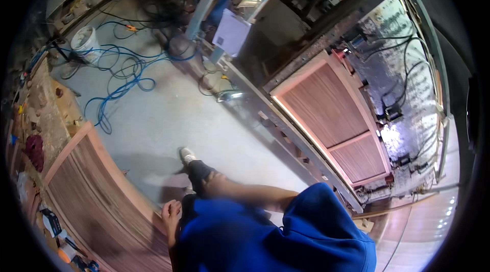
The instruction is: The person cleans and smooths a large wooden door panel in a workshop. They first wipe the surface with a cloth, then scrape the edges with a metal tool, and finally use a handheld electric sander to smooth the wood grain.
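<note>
My left hand (171, 209) hangs by my leg beside a framed wooden panel (102, 190) lying on the left bench, its fingers loosely bent and apart, with nothing seen in them. Whether it touches the panel's edge I cannot tell. My right hand (213, 182) is in front of my dark trouser leg, smeared, so its fingers are unclear; no held object shows. At the right, another framed wooden panel (326, 113) lies in a metal machine with black hoses and clamps (393, 113) along its far side.
Tangled blue hoses (122, 88) and cables lie on the grey floor (148, 134) near a white bucket (84, 44). A steel rail (270, 113) edges the machine. A white sheet (230, 34) hangs on a metal post. Tools (53, 223) sit along the left bench.
</note>
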